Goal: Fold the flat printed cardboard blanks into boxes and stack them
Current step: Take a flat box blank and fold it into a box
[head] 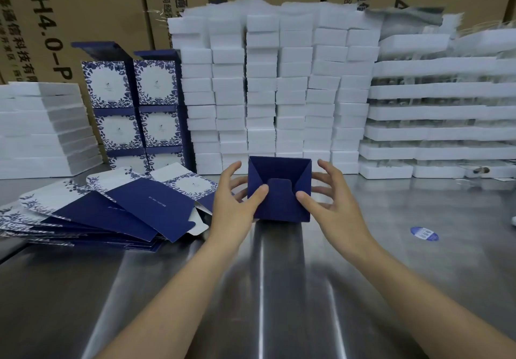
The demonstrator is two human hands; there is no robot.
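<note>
A: Start at the left. What's there?

B: A white foam stack [42, 127] at the far left edge, and in front of it the flat blanks [106, 213], fanned in a loose pile on the steel table [391, 247]. Behind them stand the finished boxes [134, 113], stacked in two columns with blue floral fronts.

A: And the hands?

B: The left hand [234, 205] curls round the left side of the dark blue box [280, 191], thumb pressing on its near face beside the tuck tab [279, 188]. The right hand [332, 205] mirrors it, thumb on the near face and fingers spread round the right side. Both grip the box; it sits tilted on the table at centre, its folded bottom flaps facing the camera.

A: How will it handle?

B: I'd judge it light, thin card: stiff along the creases but easy to dent on a flat panel. The printed surface looks smooth, so perhaps a little slippery. Holding near the edges and corners seems safest, with thumbs pushing only by the tab so the flaps lock without buckling.

A: Further right?

B: A wall of white foam blocks [279, 93] behind the box, then foam trays [432, 113] in layers, and a small blue oval sticker [424, 233] lying on the table.
</note>
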